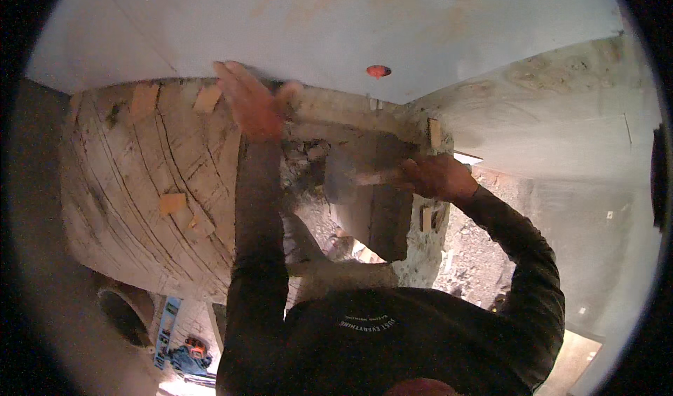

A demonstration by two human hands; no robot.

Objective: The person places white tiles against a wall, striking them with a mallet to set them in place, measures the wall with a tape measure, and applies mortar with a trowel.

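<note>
My left hand [256, 108] is raised to where the wall meets the pale panel overhead [280, 24]. Its fingers are stretched upward with the thumb apart, beside a small wooden piece [207, 99]. To the right, my right hand [442, 177] is closed around the pale handle of a tool [342, 179]. The tool's broad grey head points left, and motion blurs it too much to tell its kind. Behind it are rough rubble [305, 151] and a dark, flat-sided shape [389, 221].
A red-rimmed round hole [378, 71] sits in the overhead panel. More wooden pieces [173, 203] are on the grooved wall [126, 165] at left. Below lie a blue spirit level [167, 326] and an orange-and-black tool [197, 348]. A plastered wall [582, 207] stands at right.
</note>
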